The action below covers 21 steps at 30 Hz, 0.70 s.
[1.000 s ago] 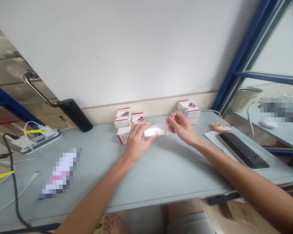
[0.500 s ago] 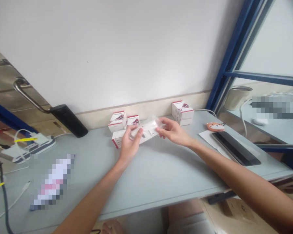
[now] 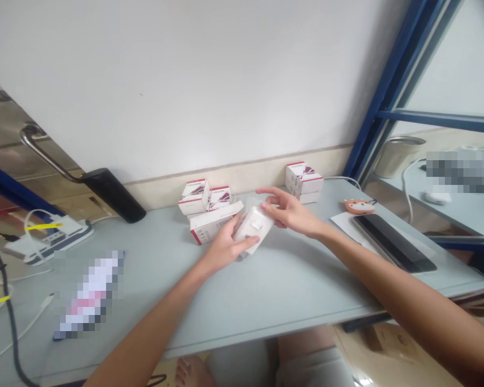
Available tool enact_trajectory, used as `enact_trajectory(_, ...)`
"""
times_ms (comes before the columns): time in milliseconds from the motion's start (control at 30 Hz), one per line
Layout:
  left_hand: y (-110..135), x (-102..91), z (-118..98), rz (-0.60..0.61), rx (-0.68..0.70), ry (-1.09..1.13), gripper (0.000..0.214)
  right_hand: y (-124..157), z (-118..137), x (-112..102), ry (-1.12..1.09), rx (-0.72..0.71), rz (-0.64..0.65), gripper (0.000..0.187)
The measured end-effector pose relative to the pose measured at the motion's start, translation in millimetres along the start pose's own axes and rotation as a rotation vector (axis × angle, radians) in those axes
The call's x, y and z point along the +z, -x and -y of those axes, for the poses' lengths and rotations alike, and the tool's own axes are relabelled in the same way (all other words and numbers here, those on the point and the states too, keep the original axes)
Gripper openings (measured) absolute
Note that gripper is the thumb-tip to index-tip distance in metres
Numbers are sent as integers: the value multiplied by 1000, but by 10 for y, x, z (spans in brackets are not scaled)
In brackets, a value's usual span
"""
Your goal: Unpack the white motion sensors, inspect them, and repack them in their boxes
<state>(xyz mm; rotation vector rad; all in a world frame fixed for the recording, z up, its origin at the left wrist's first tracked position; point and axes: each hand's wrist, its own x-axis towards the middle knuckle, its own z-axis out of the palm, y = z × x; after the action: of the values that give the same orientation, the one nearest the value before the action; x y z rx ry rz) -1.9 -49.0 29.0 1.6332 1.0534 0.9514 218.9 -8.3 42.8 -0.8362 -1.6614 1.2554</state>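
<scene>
My left hand [image 3: 225, 248] grips a white device wrapped in clear plastic [image 3: 253, 228] above the grey table [image 3: 266, 285]. My right hand [image 3: 287, 209] touches the far end of that wrap with thumb and fingers, the index finger stretched out. Just behind my left hand lies an open white-and-red box [image 3: 210, 227]. Two more small white-and-red boxes [image 3: 204, 195] stand by the wall behind it, and another stack of such boxes [image 3: 304, 179] stands to the right.
A black phone [image 3: 393, 243] lies on white paper at the right, beside an orange fox-shaped thing [image 3: 358, 205]. A black cylinder [image 3: 112, 193] leans at the back left. A power strip [image 3: 44, 239] and cables lie at the left edge.
The wrapped white device has turned from lying lengthwise between both hands to facing up in my left hand, lower and closer. My right hand's fingers have spread at its far end.
</scene>
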Motion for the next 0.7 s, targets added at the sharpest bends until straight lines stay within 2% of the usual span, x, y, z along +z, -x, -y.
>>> enact_trajectory(100, -11, -26, 46, 14, 9, 8, 59, -9, 0, -44, 74, 45, 63, 45)
enact_trajectory(200, 5, -21, 95, -10, 78, -56, 84, -33, -19, -34, -5, 81, -35, 43)
enact_trajectory(267, 24, -10, 123, -15, 168, -213, 97, -53, -33, -21, -140, 100, -126, 43)
enact_trajectory(367, 43, 5, 152, -20, 262, -472, 84, -77, -47, -27, -277, 128, -165, 45)
enact_trajectory(433, 43, 9, 158, -53, 330, -549, 71, -88, -53, -44, -290, 122, -155, 46)
enact_trajectory(567, 33, -6, 139, -204, 454, -537, 53, -107, -63, -49, -291, -7, -191, 48)
enact_trajectory(700, 35, -38, 114, -291, 419, -541, 45, -115, -81, -4, -267, -91, -223, 48)
